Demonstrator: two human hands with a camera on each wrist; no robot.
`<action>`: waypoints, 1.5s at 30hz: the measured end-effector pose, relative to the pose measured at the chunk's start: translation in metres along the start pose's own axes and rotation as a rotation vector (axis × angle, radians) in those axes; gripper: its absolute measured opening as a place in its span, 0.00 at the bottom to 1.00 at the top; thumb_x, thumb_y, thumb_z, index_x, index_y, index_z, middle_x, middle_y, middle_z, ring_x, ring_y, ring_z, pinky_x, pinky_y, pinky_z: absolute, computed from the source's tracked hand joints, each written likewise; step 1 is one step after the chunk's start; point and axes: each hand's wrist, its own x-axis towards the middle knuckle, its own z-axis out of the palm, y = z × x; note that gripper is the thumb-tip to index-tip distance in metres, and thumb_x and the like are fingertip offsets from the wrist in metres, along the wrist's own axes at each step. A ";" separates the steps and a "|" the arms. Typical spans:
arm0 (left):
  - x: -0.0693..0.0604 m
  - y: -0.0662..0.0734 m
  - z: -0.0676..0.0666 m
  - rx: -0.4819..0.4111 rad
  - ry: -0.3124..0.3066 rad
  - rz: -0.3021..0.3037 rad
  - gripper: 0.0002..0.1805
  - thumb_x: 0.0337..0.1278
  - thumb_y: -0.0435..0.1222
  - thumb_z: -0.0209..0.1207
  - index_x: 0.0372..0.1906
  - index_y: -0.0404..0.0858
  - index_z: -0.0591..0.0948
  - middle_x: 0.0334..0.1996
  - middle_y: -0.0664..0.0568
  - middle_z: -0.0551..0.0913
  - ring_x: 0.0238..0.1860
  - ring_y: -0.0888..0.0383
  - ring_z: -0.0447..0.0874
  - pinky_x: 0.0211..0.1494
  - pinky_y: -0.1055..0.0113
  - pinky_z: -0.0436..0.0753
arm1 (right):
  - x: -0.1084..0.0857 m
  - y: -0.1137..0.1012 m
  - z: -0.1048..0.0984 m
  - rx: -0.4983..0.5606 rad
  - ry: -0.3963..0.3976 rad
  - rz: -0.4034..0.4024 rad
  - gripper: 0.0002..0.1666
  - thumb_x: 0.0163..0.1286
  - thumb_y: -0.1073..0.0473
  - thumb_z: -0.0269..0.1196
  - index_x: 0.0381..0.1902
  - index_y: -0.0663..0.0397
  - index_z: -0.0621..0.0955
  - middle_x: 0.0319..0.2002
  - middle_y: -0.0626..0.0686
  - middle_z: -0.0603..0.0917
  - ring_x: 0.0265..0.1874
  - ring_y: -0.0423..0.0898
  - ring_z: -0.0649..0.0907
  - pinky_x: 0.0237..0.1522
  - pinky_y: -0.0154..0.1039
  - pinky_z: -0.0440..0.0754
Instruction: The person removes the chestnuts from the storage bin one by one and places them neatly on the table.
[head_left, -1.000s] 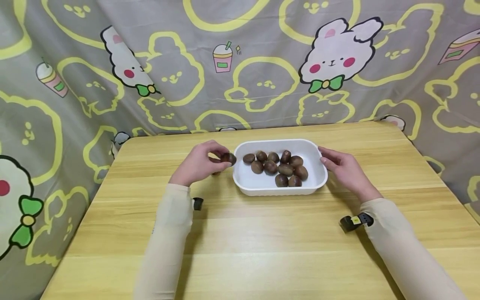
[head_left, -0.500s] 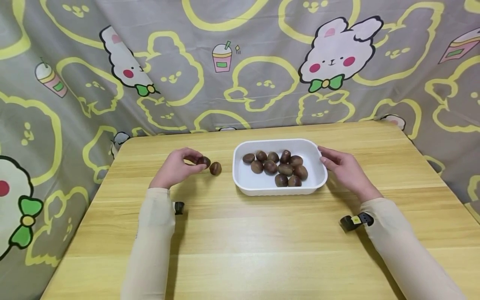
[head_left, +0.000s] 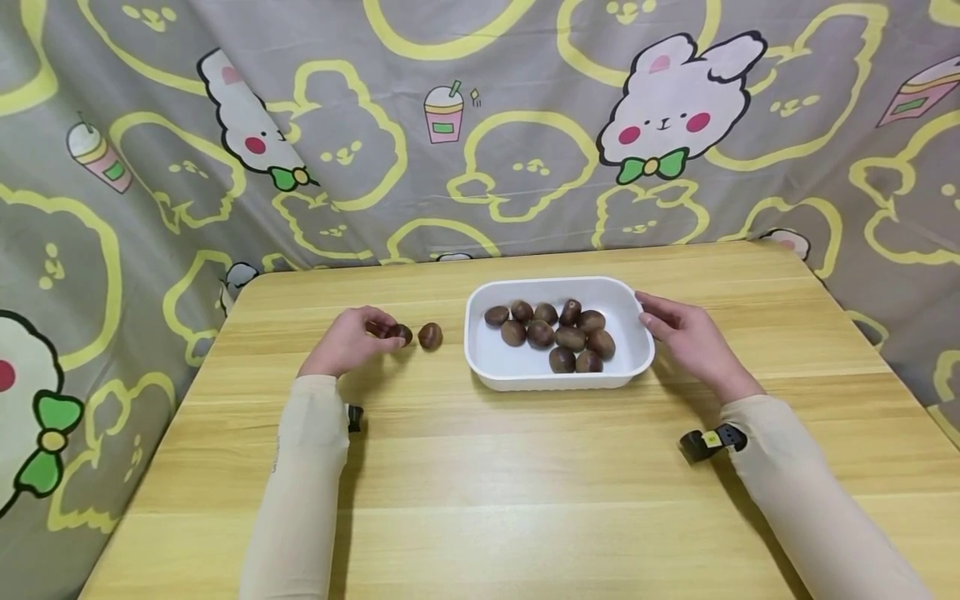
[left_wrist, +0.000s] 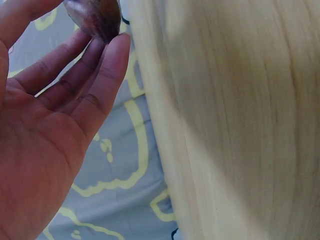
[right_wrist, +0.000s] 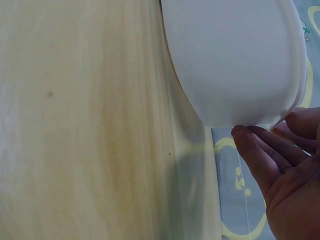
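My left hand (head_left: pixel 347 340) pinches a dark brown, egg-shaped fruit (head_left: pixel 403 335) low over the table, left of the tray. In the left wrist view the glossy fruit (left_wrist: pixel 95 16) shows at the top, between thumb and fingertips. A second brown fruit (head_left: pixel 430 337) lies on the table just right of it. Several more of these fruits (head_left: pixel 540 334) lie in a white oblong tray (head_left: pixel 510 367) with rounded corners. At the tray's right end my right hand (head_left: pixel 693 343) rests its fairly straight fingers and thumb against the outer rim, as the right wrist view also shows (right_wrist: pixel 295 190).
The tray stands on a light wooden table (head_left: pixel 480 483), toward its back edge. A grey patterned curtain (head_left: pixel 525 167) hangs behind the table and at its left side. Each wrist wears a small black camera, such as the right one (head_left: pixel 705 446).
My left hand has moved left with the fruit, from beside the tray's left rim, then down toward the table. The second fruit came into fuller view. My right hand and the tray stay put.
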 end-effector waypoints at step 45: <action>-0.003 0.020 -0.001 -0.100 0.088 0.025 0.24 0.62 0.40 0.65 0.59 0.34 0.77 0.54 0.39 0.78 0.54 0.46 0.77 0.54 0.53 0.79 | 0.001 0.004 0.001 0.001 0.015 -0.003 0.30 0.78 0.50 0.53 0.70 0.61 0.68 0.65 0.66 0.71 0.62 0.61 0.73 0.60 0.56 0.70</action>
